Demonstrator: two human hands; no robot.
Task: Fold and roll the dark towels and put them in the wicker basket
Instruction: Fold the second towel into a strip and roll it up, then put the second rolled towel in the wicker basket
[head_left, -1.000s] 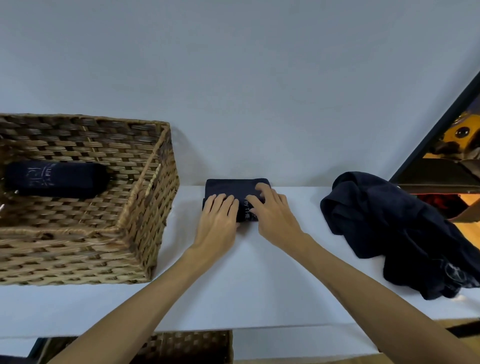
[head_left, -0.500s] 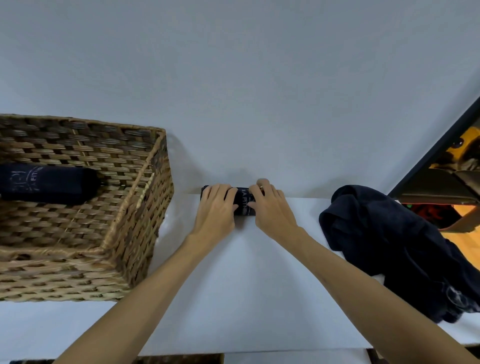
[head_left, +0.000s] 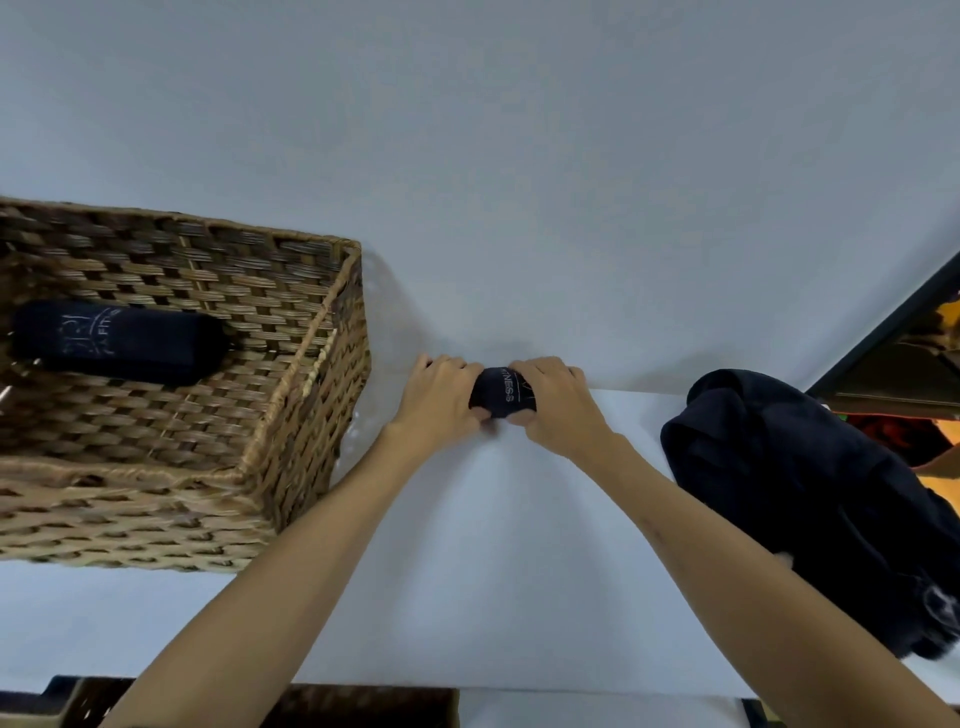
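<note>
1. White tabletop (head_left: 493, 571), smooth and matte, runs up to a plain pale wall (head_left: 467, 156) with no marks on it.
2. Far right: a dark-framed opening (head_left: 883, 332) with orange and red shapes behind it, too blurred to name.
3. At the near edge, below the table, the top of a second woven item (head_left: 363, 709) shows; the rest is cut off.
4. Wicker basket (head_left: 291, 415) sits on the table at my left, rectangular, open-topped, tan and brown flat weave with a braided rim.
5. Inside it one rolled dark towel (head_left: 119, 343) lies on its side against the far wall, a tight cylinder with faint pale lettering.
6. My left hand (head_left: 441, 397) and right hand (head_left: 556, 402) are at the back of the table by the wall, fingers curled over and thumbs tucked under, both closed round the towel roll (head_left: 501, 392).
7. That roll is short, fat, dark navy, soft-napped; pale print reading "FITNESS" faces up between my hands.
8. Loose dark towels (head_left: 810, 499) lie heaped at my right, crumpled and folded over, draping toward the table's edge, well apart from the roll.
</note>
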